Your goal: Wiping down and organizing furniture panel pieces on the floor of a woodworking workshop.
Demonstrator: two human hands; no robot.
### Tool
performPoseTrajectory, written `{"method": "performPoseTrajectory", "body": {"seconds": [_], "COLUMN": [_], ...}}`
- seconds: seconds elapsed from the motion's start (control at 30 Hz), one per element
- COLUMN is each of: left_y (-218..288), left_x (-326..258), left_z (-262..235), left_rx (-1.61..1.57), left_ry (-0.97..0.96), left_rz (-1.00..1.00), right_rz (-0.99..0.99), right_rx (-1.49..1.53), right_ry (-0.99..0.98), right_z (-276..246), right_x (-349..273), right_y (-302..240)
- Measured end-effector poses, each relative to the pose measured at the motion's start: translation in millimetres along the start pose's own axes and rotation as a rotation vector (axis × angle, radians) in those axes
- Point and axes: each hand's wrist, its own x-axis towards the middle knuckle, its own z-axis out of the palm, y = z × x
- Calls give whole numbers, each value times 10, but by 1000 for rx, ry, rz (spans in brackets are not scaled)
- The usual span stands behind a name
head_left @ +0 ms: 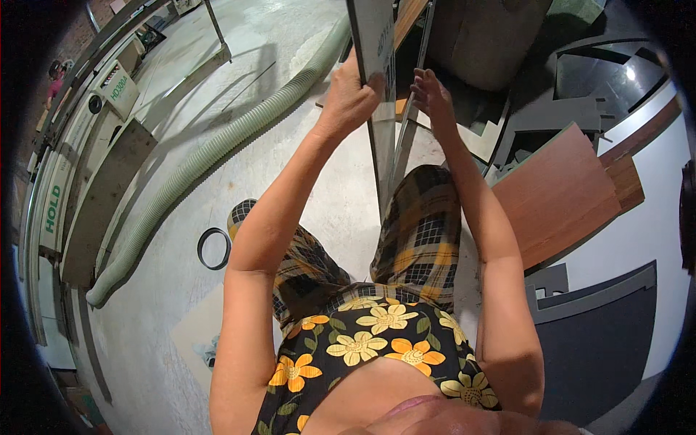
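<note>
A tall grey panel [378,43] stands on edge in front of me, seen nearly edge-on. My left hand [349,98] grips its left edge about halfway up. My right hand [431,94] rests with its fingers on a second thin grey panel [406,138] right beside the first. Both panels reach down to the concrete floor [319,196] between my legs.
A pale green ribbed hose [217,145] snakes across the floor at left, beside a long machine [72,167]. A black ring [214,249] lies by my left foot. At right lean a reddish wood-look board [558,196], grey cut-out panels [594,312] and a white sheet [652,217].
</note>
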Motion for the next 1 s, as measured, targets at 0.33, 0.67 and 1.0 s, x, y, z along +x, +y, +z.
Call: {"method": "performPoseTrajectory", "body": {"seconds": [0.33,0.67,1.0], "left_y": [58,-77,-321], "left_x": [-108,-167,-237], "left_z": [-134,-428,-726], "left_rx": [-27,-211,-671], "left_ry": [-22,3,193], "left_rz": [-48,-122,-339], "right_rz": [352,221,140], "right_rx": [-9,-196,-122], "right_ry": [-148,-259,-223], "right_z": [194,219,404], "right_x": [245,385,397], "right_y": [129,783,957]}}
